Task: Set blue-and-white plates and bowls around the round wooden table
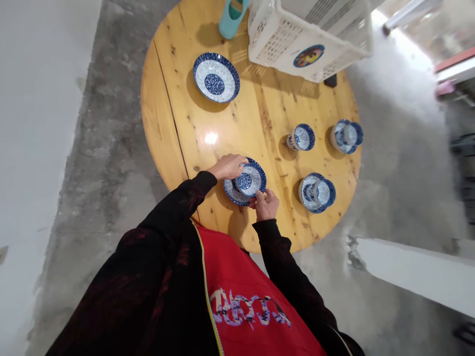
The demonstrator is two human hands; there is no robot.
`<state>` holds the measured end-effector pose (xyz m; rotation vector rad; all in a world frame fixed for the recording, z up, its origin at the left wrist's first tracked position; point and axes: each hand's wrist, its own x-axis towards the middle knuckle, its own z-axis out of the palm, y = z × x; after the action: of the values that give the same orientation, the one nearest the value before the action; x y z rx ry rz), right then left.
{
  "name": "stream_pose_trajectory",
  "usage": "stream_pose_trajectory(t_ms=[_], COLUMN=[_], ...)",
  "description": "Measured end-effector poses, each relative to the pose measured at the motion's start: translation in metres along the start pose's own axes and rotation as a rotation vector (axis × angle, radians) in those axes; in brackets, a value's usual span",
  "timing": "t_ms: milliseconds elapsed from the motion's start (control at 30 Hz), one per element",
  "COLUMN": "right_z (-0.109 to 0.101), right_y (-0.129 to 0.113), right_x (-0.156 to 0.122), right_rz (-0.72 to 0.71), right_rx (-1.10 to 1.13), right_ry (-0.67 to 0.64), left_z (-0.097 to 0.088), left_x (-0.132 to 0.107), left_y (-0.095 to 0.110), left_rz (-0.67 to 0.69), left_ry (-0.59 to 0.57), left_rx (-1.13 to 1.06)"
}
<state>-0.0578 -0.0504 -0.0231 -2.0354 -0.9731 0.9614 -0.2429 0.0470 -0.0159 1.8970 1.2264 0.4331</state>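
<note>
Two hands on one stack: left hand (229,167) sits on the rim at about 10 o'clock, fingers curled together over the edge; right hand (265,203) pinches the rim at about 5 o'clock, thumb on top, other fingers under and hidden. Between them is a small dish (250,180) resting on a wider plate (234,192), and it sits off-centre toward 2 o'clock, tilted up a bit. The stack is on the near part of the round table (260,113), close to the edge by the person's body. Main risk, as I read it: glazed ceramic on glazed ceramic, off-centre, so an uneven lift or push could slide the dish off the plate, and the table edge is near enough that it could go to the concrete floor. Second risk: the grip is fingertip-only on thin rims, so a slip drops both. A cup pair (316,192) sits at 3 o'clock near the right hand; a wide elbow swing could clip it. Other plate (216,77), single cup (301,137), far cup pair (346,135) and white crate (308,44) are well apart.
</note>
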Motion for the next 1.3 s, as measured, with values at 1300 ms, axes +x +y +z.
stream_pose_trajectory(t_ms=[1300], right_z=[0.010], right_y=[-0.001], right_x=[-0.076], right_rz=[-0.057], right_rx=[0.436], right_ry=[-0.201], left_z=[0.018], left_x=[-0.155], left_y=[0.008], left_rz=[-0.329], left_ry=[0.300], left_rx=[-0.289])
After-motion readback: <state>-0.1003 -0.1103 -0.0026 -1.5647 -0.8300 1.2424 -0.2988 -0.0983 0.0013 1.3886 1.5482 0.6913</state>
